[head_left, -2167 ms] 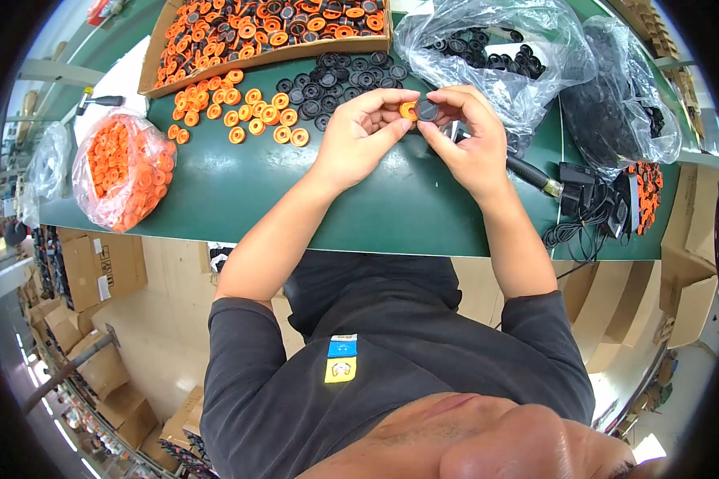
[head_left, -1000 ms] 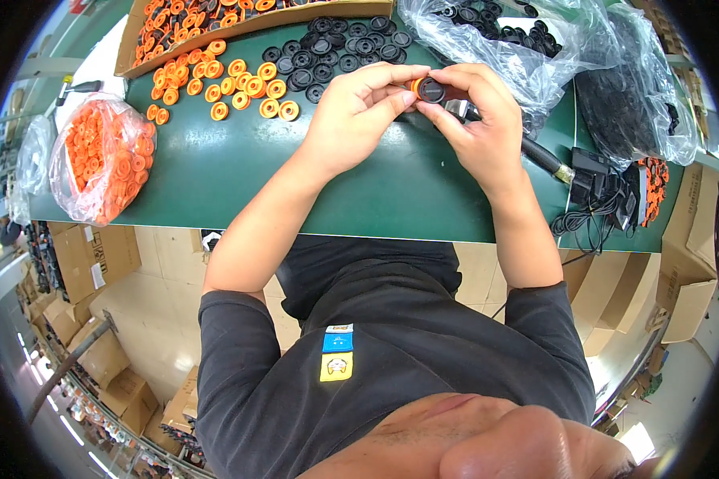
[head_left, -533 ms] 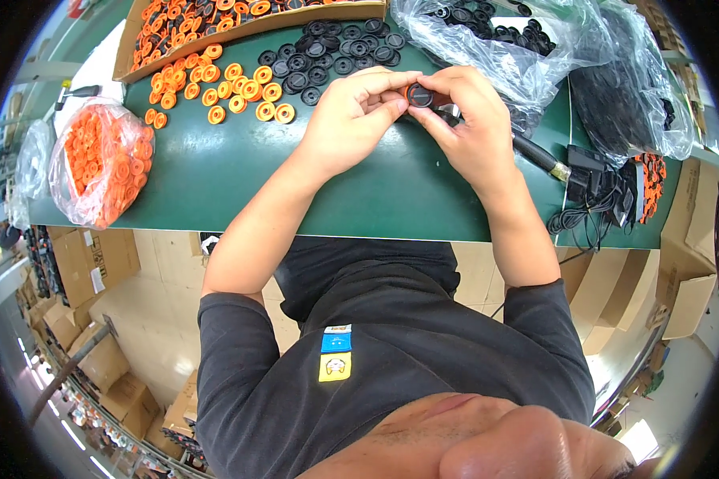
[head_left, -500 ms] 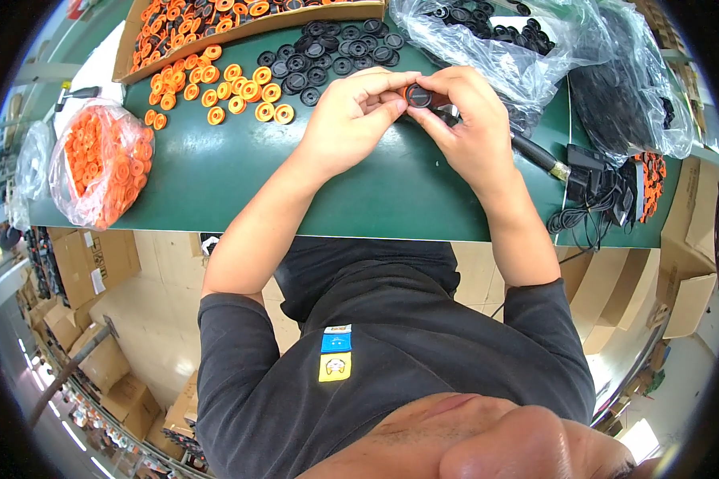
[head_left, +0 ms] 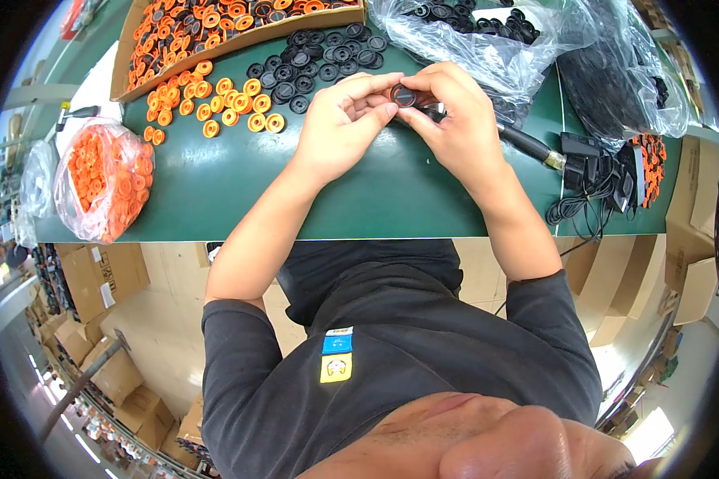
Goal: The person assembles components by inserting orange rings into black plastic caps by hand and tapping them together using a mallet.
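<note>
Both my hands meet above the green table, pinching one small round knob (head_left: 404, 96) with a black face and an orange rim. My left hand (head_left: 335, 128) grips its left side with thumb and fingertips, while my right hand (head_left: 458, 120) closes on its right side. Just left of my hands lie loose black round discs (head_left: 304, 58), and beyond them a scatter of orange flanged rings (head_left: 231, 99). Partly hidden behind my right hand is a black rod-shaped tool (head_left: 526, 144) with a brass-coloured end.
A cardboard tray (head_left: 256, 33) full of orange and black parts stands at the back left. Clear bags hold orange parts (head_left: 104, 180) at left and black parts (head_left: 507, 60) at the back right. A black adapter with coiled cable (head_left: 587, 180) lies right, near cartons (head_left: 691, 211).
The view has shifted slightly, and my hands appear a little farther left in it. Both still pinch the knob, whose face is turned slightly differently.
</note>
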Demonstrator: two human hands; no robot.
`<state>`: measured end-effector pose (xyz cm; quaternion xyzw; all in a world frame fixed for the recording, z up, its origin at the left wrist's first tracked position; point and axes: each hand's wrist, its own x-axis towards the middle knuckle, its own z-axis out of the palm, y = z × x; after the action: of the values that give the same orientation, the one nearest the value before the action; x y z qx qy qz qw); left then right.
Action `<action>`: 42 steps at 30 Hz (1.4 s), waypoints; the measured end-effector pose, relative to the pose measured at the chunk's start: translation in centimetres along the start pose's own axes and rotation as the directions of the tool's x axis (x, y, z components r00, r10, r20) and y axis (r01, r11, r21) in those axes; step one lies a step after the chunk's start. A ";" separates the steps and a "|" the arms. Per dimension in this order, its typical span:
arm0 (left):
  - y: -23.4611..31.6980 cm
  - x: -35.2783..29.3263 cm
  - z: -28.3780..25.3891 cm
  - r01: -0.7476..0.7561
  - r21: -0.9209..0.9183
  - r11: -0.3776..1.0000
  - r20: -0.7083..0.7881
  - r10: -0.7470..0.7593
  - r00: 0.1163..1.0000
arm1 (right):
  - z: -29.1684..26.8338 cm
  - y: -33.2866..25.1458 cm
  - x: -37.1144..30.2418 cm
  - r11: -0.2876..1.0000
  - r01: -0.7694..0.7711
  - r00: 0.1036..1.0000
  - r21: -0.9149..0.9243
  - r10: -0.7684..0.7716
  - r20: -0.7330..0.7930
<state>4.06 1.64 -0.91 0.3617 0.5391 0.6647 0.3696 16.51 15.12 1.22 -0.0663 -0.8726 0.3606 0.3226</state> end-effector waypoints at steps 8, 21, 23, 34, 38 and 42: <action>-0.6 0.2 0.0 -0.013 -0.022 1.000 -0.065 0.012 0.998 | 0.7 0.3 -0.2 0.999 -0.016 1.000 0.045 0.017 -0.005; 0.4 -0.2 0.4 -0.169 0.304 0.937 -0.098 0.208 0.973 | 0.5 1.2 -0.1 0.771 -0.408 0.912 0.488 0.371 0.176; 0.8 -0.3 0.5 -0.205 0.399 0.894 -0.081 0.257 0.963 | 0.5 1.1 -0.1 0.765 -0.409 0.912 0.497 0.369 0.181; -0.2 -0.3 0.3 -0.172 0.231 0.958 -0.110 0.201 0.973 | 0.8 0.6 -0.3 0.759 -0.373 0.924 0.533 0.353 0.144; -0.1 -0.2 0.6 -0.184 0.138 0.973 -0.162 0.205 0.965 | 0.7 0.6 -0.3 0.746 -0.382 0.921 0.546 0.356 0.159; -0.3 -0.2 0.2 -0.124 0.112 0.986 -0.108 0.136 0.985 | 0.8 0.9 -0.5 0.750 -0.399 0.915 0.528 0.361 0.179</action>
<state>4.37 1.54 -1.18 0.3762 0.5689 0.6780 0.2741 16.31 15.18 -0.05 -0.1339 -0.7084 0.6576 0.2188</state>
